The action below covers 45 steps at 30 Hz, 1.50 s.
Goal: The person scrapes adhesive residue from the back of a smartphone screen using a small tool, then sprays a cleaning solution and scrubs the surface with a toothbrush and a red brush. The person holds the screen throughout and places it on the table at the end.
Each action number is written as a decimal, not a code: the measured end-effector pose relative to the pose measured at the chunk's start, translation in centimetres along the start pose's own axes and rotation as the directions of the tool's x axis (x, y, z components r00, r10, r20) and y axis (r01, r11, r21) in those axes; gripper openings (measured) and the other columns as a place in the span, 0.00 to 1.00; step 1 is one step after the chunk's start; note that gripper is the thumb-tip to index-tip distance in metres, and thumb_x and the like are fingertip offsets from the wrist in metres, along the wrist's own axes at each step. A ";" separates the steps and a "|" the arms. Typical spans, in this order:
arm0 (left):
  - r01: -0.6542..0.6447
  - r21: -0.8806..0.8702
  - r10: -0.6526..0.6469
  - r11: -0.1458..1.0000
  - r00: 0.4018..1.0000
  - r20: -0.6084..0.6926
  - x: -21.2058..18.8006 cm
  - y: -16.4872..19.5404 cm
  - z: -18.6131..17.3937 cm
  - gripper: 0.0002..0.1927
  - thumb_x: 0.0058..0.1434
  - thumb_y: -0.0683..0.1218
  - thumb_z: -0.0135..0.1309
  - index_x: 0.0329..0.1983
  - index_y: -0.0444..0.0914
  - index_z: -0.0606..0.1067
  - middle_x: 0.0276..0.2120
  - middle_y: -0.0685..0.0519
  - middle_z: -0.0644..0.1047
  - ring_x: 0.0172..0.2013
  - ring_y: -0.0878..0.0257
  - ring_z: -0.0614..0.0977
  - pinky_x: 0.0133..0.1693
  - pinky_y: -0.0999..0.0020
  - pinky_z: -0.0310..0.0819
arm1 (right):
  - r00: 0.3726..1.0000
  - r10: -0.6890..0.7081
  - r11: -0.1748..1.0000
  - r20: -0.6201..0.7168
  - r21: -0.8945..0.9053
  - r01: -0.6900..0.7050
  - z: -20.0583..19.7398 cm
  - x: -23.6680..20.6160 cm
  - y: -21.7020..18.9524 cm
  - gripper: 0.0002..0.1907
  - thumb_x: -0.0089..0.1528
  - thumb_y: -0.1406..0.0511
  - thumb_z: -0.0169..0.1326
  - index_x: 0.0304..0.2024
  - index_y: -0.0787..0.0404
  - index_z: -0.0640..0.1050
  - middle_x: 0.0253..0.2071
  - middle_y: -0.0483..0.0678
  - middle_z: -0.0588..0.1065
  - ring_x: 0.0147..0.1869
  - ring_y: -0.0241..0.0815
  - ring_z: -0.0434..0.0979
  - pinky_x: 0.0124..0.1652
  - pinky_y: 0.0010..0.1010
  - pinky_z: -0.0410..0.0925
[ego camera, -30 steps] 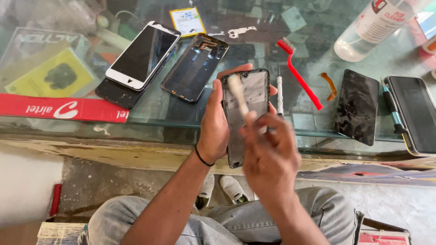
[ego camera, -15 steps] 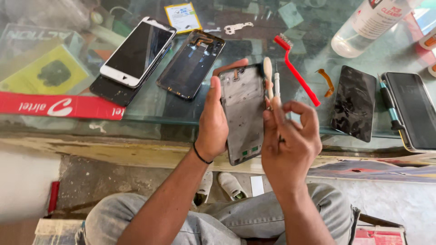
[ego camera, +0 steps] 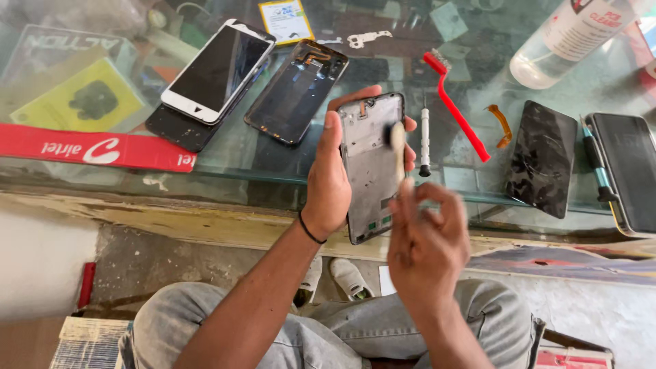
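Observation:
My left hand [ego camera: 331,179] grips a bare phone frame [ego camera: 370,167], grey and rectangular, held upright above the front edge of the glass counter [ego camera: 225,174]. My right hand [ego camera: 427,239] is just below and to the right of it, fingers closed on a thin pale brush [ego camera: 398,147] whose blurred tip lies over the frame's upper right part. A black band circles my left wrist.
On the glass lie a white-framed phone [ego camera: 219,68] over a dark one, an open phone back shell [ego camera: 297,92], a red-handled brush [ego camera: 456,106], a small screwdriver [ego camera: 425,140], a cracked black screen [ego camera: 543,158], another phone [ego camera: 632,171], a clear bottle [ego camera: 567,37] and a red strip [ego camera: 96,148].
The brush has moved across the phone frame from its right edge onto its upper face. My right hand has dropped slightly lower; the left hand keeps its hold on the frame.

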State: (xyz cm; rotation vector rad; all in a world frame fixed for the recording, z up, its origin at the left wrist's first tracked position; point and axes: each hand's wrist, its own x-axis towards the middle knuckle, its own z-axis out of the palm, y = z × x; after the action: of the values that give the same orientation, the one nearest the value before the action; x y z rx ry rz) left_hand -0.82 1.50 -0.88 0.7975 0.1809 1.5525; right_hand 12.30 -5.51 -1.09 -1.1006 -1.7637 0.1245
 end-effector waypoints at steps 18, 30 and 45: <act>0.071 0.126 -0.070 0.989 0.997 -0.013 0.1 0.5 0.0 0.31 0.78 0.65 0.35 0.71 0.39 0.61 0.52 0.38 0.76 0.45 0.53 0.80 0.52 0.57 0.77 | 0.998 -0.015 0.999 -0.065 -0.037 0.012 1.4 0.4 2.6 0.17 0.65 0.79 0.60 0.57 0.67 0.79 0.49 0.53 0.71 0.32 0.35 0.77 0.32 0.29 0.68; 0.056 0.175 -0.051 0.983 0.998 -0.033 0.2 0.5 -0.1 0.33 0.76 0.67 0.35 0.71 0.39 0.61 0.49 0.38 0.76 0.45 0.52 0.81 0.51 0.56 0.79 | 0.999 0.044 0.999 -0.013 -0.002 -0.044 1.2 0.6 2.3 0.16 0.65 0.77 0.60 0.56 0.67 0.80 0.47 0.52 0.71 0.28 0.36 0.74 0.30 0.29 0.66; 0.038 0.076 -0.036 0.996 0.999 -0.034 0.2 0.8 0.0 0.32 0.76 0.66 0.35 0.70 0.40 0.60 0.51 0.38 0.76 0.42 0.49 0.81 0.46 0.54 0.79 | 0.997 -0.031 0.996 0.077 0.086 0.024 1.3 0.4 -1.1 0.19 0.60 0.78 0.59 0.54 0.70 0.78 0.47 0.54 0.72 0.30 0.37 0.78 0.29 0.28 0.70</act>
State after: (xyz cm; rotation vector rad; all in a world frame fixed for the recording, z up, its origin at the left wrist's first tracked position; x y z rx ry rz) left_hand -1.48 1.60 -0.36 0.8246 0.2786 1.5315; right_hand 10.60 -5.37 -0.83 -1.0223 -1.8254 0.2261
